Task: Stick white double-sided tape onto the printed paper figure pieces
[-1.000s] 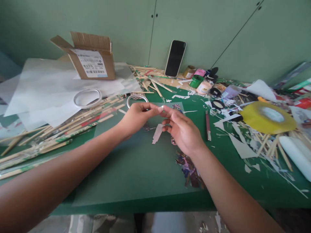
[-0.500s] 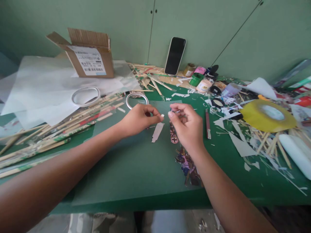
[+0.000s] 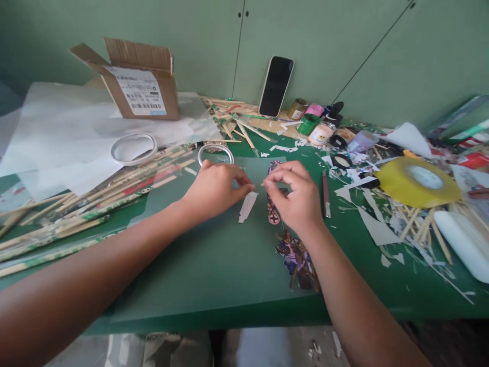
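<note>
Left hand (image 3: 216,187) and right hand (image 3: 300,193) mid-frame, fingertips pinched, just apart; can't tell if either grips anything. White piece (image 3: 248,207) lies between and below them, patterned strip (image 3: 273,215) partly behind right hand, both on clear sheet (image 3: 198,270). Scraps (image 3: 300,262) lower right of center; cutter (image 3: 326,193) right. Pieces look cut, lying loose: probably mid-work, remainder unclear.

You face a pale green wall (image 3: 344,35) crossed by thin dark seams (image 3: 237,56); your dark green table (image 3: 399,293) stands against it in soft, dull light, and below you lies greyish floor (image 3: 303,340).
</note>
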A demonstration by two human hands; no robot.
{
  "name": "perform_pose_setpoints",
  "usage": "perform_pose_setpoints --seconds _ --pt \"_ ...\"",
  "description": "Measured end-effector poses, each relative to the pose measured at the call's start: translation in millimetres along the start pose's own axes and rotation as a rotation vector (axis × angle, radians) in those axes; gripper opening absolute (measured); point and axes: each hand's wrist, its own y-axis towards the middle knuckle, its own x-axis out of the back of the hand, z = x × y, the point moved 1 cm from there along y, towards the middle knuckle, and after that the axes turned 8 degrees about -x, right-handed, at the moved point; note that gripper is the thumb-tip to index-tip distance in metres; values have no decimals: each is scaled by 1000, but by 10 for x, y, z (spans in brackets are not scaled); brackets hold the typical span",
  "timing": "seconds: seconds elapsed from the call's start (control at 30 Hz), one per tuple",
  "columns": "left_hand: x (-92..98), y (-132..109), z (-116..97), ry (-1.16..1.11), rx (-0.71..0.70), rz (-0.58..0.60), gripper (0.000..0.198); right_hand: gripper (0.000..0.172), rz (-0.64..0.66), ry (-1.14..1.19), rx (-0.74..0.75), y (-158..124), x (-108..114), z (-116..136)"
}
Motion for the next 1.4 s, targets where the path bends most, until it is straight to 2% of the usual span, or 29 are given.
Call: perform_pose_setpoints --seconds 0.07,0.1,0.2,0.23,0.33,0.47,1.17,1.27,1.4 --pt "30 6 43 -49 -7 31 18 13 -16 -2 -70 -36 59 71" --pt "38 7 69 -87 -64 70 17 14 32 3 -121 -76 69 114" --pt "34 -9 147 -98 -260 209 20 17 285 37 -263 -263 0 225" --pt "25 -16 168 -65 -278 243 20 17 307 38 -293 -328 -43 243" --pt "0 -32 198 6 -242 293 23 14 261 -4 -288 -461 -173 235" --pt "-5 -35 194 0 -217 298 23 13 233 -53 -266 -489 -265 193" --pt "14 -18 187 -50 -151 351 20 10 250 -156 -186 -502 -263 266" --pt "14 -16 188 -43 -150 354 20 10 253 -173 -250 -480 -250 251" --pt "12 -17 198 -39 -172 349 21 30 289 -205 -411 -413 -226 205"
